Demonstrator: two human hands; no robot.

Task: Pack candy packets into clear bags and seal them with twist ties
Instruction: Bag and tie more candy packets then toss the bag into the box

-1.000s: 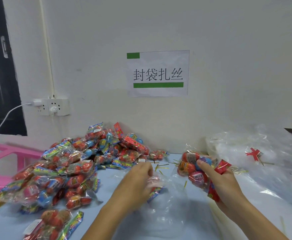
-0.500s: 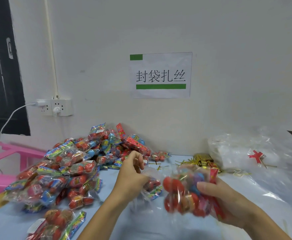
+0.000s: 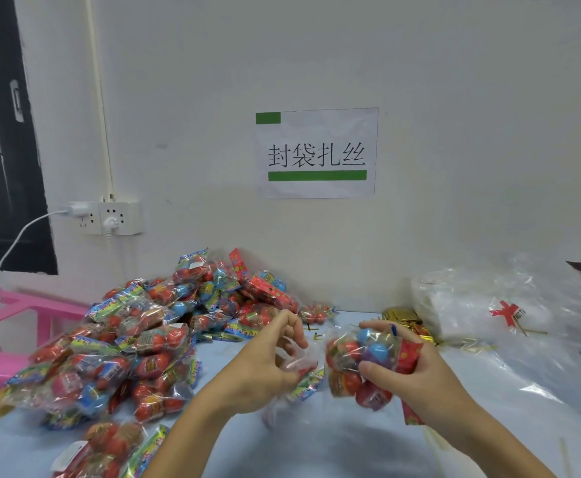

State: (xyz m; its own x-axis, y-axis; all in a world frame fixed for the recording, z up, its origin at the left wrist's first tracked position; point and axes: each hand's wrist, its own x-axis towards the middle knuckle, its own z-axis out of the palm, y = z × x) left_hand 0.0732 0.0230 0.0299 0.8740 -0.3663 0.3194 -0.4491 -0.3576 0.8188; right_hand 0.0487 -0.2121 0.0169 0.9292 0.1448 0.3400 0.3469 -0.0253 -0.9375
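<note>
candy packets of red and blue balls (image 3: pixel 361 367) are clutched in the right hand (image 3: pixel 416 377); left hand (image 3: pixel 265 367) pinches a crinkled clear plastic bag (image 3: pixel 299 360) beside them, above the pale blue desk (image 3: pixel 316 439).

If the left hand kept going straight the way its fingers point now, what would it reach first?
Most likely the bunch of candy packets gripped in the right hand. The left hand, pinching the clear bag, points rightward across a small gap toward them. Depth is unclear from this single view, so it could pass just behind them.
</note>
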